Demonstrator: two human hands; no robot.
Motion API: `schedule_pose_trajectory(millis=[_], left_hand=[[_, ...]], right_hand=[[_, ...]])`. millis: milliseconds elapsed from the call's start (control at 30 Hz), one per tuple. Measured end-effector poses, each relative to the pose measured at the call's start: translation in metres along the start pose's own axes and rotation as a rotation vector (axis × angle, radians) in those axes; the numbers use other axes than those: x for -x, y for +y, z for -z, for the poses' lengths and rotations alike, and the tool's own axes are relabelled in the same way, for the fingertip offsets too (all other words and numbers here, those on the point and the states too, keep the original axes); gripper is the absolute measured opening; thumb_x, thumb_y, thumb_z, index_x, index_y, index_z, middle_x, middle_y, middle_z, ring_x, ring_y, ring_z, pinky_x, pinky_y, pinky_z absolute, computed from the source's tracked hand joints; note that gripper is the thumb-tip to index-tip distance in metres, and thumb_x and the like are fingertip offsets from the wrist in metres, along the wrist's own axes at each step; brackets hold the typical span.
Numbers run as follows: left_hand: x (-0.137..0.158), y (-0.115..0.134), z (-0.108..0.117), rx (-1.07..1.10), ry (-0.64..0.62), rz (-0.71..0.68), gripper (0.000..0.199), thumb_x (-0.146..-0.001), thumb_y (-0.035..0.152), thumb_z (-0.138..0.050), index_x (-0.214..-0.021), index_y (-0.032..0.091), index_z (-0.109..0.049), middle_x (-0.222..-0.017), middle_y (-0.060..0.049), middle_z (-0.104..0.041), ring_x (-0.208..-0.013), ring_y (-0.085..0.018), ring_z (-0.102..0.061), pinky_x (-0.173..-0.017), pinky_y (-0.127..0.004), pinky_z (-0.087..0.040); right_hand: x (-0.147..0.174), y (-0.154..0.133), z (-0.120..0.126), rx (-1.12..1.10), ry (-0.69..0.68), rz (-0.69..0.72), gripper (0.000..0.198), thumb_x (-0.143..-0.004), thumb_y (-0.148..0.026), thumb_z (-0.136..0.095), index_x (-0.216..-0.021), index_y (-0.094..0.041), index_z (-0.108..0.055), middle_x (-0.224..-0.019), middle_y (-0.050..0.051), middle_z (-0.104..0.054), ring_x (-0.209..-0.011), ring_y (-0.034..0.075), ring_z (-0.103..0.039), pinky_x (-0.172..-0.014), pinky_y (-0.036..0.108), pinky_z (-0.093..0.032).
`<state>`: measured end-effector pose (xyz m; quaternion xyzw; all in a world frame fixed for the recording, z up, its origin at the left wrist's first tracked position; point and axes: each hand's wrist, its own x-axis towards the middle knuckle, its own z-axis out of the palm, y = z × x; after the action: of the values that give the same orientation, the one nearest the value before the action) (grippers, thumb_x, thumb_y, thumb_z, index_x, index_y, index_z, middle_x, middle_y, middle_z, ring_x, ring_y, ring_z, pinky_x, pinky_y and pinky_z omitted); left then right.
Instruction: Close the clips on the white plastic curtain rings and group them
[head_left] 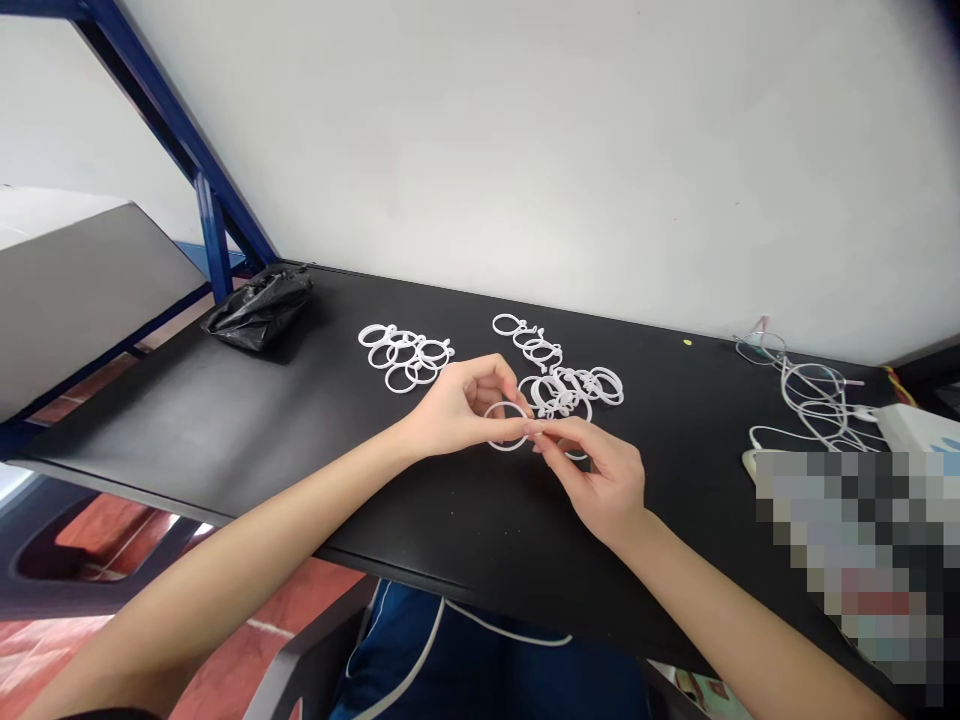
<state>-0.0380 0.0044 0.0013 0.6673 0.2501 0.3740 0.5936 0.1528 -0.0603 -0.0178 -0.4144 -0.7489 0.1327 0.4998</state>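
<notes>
Over the middle of the black tabletop, my left hand (459, 408) grips a thin white curtain ring (507, 449) by its right side, thumb below and fingers curled behind. My right hand (604, 470) pinches at the same side of the ring, where the small eyelet would sit; the fingertips of both hands meet and hide that spot. Just behind my hands lies a heaped pile of white curtain rings with small eyelets (556, 396), with a short row of rings (541, 352) trailing off at its back left. Another group of rings (401, 362) lies behind my left wrist.
A crumpled black plastic bag (261, 305) rests at the table's back left. Tangled white cables (814, 395), a white box (919, 440) and a pixelated area are on the right. A white wall (525, 150) rises behind the table (300, 410). A white cord (424, 650) crosses my lap.
</notes>
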Motion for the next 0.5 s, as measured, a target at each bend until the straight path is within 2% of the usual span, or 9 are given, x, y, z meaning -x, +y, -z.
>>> schedule_pose_trajectory(millis=[67,167,233,367,500], left_hand=[[-0.001,-0.001,-0.001,0.002,-0.03,0.027,0.039,-0.073,0.027,-0.081,-0.092,0.017,-0.049,-0.092,-0.006,-0.069,-0.058,-0.005,-0.059,-0.051,-0.017,-0.047],[-0.001,-0.003,-0.003,-0.076,-0.1,0.057,0.058,-0.069,0.029,-0.084,-0.115,0.019,-0.051,-0.1,-0.006,-0.067,-0.062,-0.006,-0.061,-0.053,-0.017,-0.05],[0.0,-0.005,-0.005,-0.119,-0.118,0.055,0.062,-0.073,0.033,-0.081,-0.125,0.02,-0.05,-0.098,-0.004,-0.065,-0.062,-0.007,-0.062,-0.053,-0.018,-0.051],[0.003,-0.008,-0.007,-0.266,-0.062,-0.012,0.053,-0.081,0.042,-0.073,-0.125,0.021,-0.053,-0.086,0.0,-0.064,-0.061,-0.009,-0.061,-0.056,-0.019,-0.052],[0.005,-0.009,-0.006,-0.425,-0.062,-0.096,0.053,-0.085,0.045,-0.069,-0.129,0.022,-0.05,-0.088,0.0,-0.067,-0.059,-0.008,-0.062,-0.059,-0.02,-0.052]], right_hand=[[0.001,0.002,0.0,-0.001,0.054,-0.032,0.014,-0.089,-0.015,-0.063,-0.097,-0.023,-0.07,-0.083,0.001,-0.075,-0.062,0.013,-0.068,-0.057,0.024,-0.059],[0.004,0.008,0.001,-0.009,0.15,-0.083,0.013,-0.088,-0.016,-0.065,-0.098,-0.023,-0.069,-0.085,0.002,-0.074,-0.065,0.015,-0.07,-0.058,0.026,-0.061],[0.006,0.011,0.002,-0.021,0.164,-0.105,0.013,-0.088,-0.018,-0.065,-0.099,-0.023,-0.068,-0.086,0.002,-0.073,-0.067,0.016,-0.07,-0.058,0.027,-0.062],[0.009,0.011,0.001,-0.049,0.139,-0.131,0.012,-0.09,-0.018,-0.063,-0.101,-0.023,-0.065,-0.086,0.002,-0.071,-0.069,0.015,-0.071,-0.057,0.026,-0.061],[0.01,0.009,0.002,-0.088,0.092,-0.16,0.011,-0.092,-0.018,-0.059,-0.103,-0.022,-0.06,-0.083,0.001,-0.07,-0.067,0.014,-0.07,-0.058,0.025,-0.06]])
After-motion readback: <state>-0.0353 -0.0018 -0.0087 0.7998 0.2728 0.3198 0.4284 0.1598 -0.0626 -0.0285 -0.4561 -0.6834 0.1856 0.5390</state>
